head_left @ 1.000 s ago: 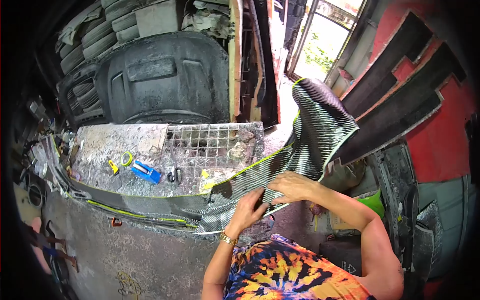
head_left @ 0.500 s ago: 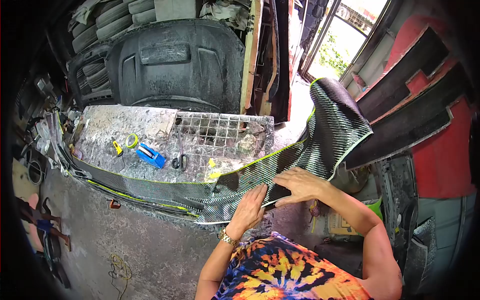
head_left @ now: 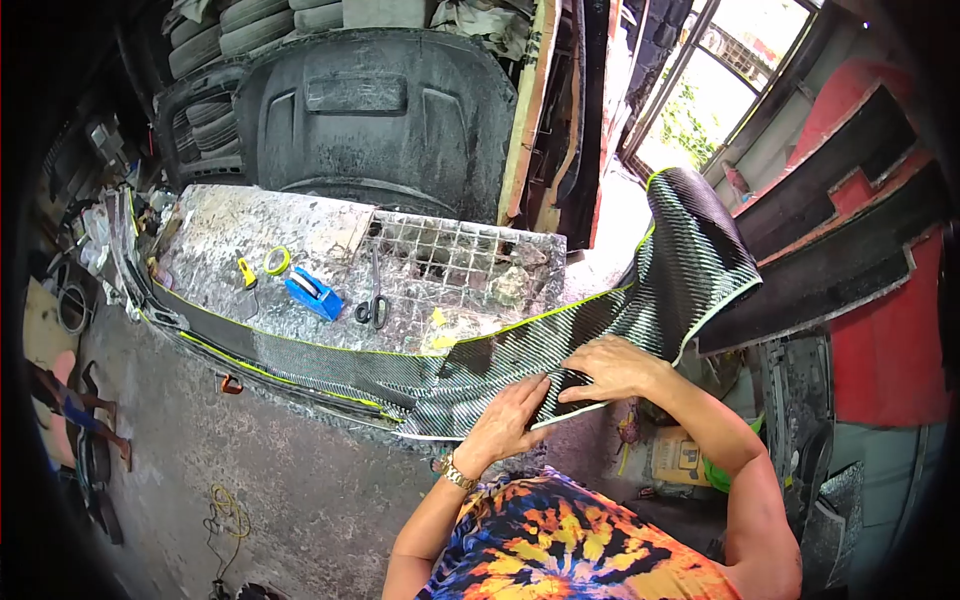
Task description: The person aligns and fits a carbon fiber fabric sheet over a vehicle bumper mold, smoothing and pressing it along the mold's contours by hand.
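A long strip of glossy black carbon fibre cloth (head_left: 530, 342) lies along a long curved dark part (head_left: 175, 318), its upper edge lined in yellow-green and its lower edge in white. At the right the cloth rises into a loose curled end (head_left: 690, 230). My left hand (head_left: 508, 418) rests flat on the cloth near its lower edge, fingers stretched out. Just right of it my right hand (head_left: 618, 368) presses on the same cloth with fingers spread. What lies under my palms is hidden.
On the worn bench (head_left: 290, 215) lie scissors (head_left: 372, 308), a blue tape dispenser (head_left: 314, 294), a yellow-green tape roll (head_left: 276, 261) and a yellow cutter (head_left: 246, 270). An orange clamp (head_left: 230, 383) hangs at the part's lower edge. Dark panels (head_left: 800, 270) stand at right; a person (head_left: 80, 415) is far left.
The view has shifted, so the bench and its tools sit slightly further right. Both hands stay on the cloth, with only slight movement; the right hand's fingers look a little more bent.
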Demonstrator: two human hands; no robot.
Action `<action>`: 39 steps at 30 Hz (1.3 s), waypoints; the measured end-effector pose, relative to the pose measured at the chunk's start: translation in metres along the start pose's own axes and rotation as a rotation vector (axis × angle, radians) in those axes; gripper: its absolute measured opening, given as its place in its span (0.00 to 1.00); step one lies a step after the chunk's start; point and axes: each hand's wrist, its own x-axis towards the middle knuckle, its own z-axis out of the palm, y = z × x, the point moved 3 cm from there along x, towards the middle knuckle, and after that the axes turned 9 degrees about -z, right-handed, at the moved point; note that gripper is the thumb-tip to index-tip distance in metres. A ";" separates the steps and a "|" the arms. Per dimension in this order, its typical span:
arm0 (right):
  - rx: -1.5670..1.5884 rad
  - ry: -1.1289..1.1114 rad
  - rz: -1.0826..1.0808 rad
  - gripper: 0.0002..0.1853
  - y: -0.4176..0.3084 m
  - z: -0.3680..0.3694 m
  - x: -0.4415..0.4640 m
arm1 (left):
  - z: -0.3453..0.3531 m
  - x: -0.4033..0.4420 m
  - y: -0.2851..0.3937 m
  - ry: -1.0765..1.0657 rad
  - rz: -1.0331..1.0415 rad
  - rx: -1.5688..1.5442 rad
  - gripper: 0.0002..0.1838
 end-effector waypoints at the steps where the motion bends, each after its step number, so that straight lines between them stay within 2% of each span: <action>1: -0.028 0.031 -0.032 0.34 -0.001 -0.004 0.005 | 0.000 -0.001 0.001 0.018 0.024 0.004 0.43; 2: -0.056 0.060 -0.064 0.30 -0.003 -0.007 0.011 | 0.000 -0.001 0.002 0.037 0.047 0.007 0.44; 3: -0.075 0.208 -0.116 0.27 -0.003 -0.008 0.019 | -0.006 -0.001 0.002 0.054 0.048 -0.030 0.46; 4: -0.135 0.405 -0.223 0.29 -0.003 -0.011 0.029 | -0.013 -0.003 -0.004 0.159 0.028 -0.090 0.41; 6: -0.208 0.542 -0.207 0.29 0.001 -0.021 0.048 | -0.030 -0.010 -0.029 0.425 -0.079 -0.078 0.33; 7: -0.271 0.516 -0.148 0.32 0.009 -0.020 0.059 | -0.038 -0.017 -0.041 0.539 -0.200 -0.102 0.30; 8: -0.279 0.397 -0.053 0.32 0.017 -0.019 0.065 | -0.046 -0.025 -0.052 0.655 -0.319 -0.121 0.27; 10: -0.195 0.281 0.012 0.30 0.025 -0.020 0.074 | -0.052 -0.034 -0.079 0.762 -0.369 -0.085 0.27; 11: -0.191 0.313 -0.004 0.22 0.028 -0.020 0.076 | -0.050 -0.035 -0.088 0.733 -0.377 -0.061 0.27; 12: -0.193 0.313 -0.007 0.22 0.027 -0.024 0.076 | -0.051 -0.032 -0.092 0.704 -0.383 -0.042 0.27; 14: -0.111 0.106 0.003 0.15 0.025 -0.026 0.075 | -0.049 -0.024 -0.098 0.660 -0.354 -0.048 0.27; 15: -0.060 0.144 -0.071 0.12 0.026 -0.024 0.076 | -0.047 -0.021 -0.100 0.612 -0.325 -0.053 0.26; 18: -0.095 0.181 -0.131 0.11 0.022 -0.016 0.063 | -0.045 -0.017 -0.100 0.610 -0.265 -0.007 0.24; 19: -0.089 0.178 -0.145 0.10 0.019 -0.016 0.059 | -0.046 -0.018 -0.097 0.662 -0.237 -0.018 0.21; 24: -0.112 0.182 -0.199 0.11 0.013 -0.006 0.042 | -0.044 -0.024 -0.085 0.668 -0.334 -0.262 0.17; 26: -0.144 0.270 -0.274 0.11 0.012 -0.003 0.037 | -0.043 -0.023 -0.086 0.665 -0.359 -0.316 0.15; 28: -0.168 0.247 -0.259 0.12 0.014 -0.002 0.038 | -0.041 -0.021 -0.087 0.631 -0.275 -0.133 0.15; 31: -0.204 0.268 -0.138 0.15 0.021 0.002 0.048 | -0.039 -0.019 -0.088 0.619 -0.293 -0.093 0.12; 34: -0.278 0.284 -0.114 0.16 0.018 -0.002 0.059 | -0.039 -0.017 -0.092 0.623 -0.312 -0.036 0.10; 38: -0.326 0.116 0.024 0.20 0.015 -0.003 0.073 | -0.043 -0.017 -0.096 0.550 -0.336 0.067 0.12; 39: -0.341 0.153 -0.009 0.19 0.019 0.001 0.076 | -0.045 -0.017 -0.096 0.529 -0.335 0.109 0.12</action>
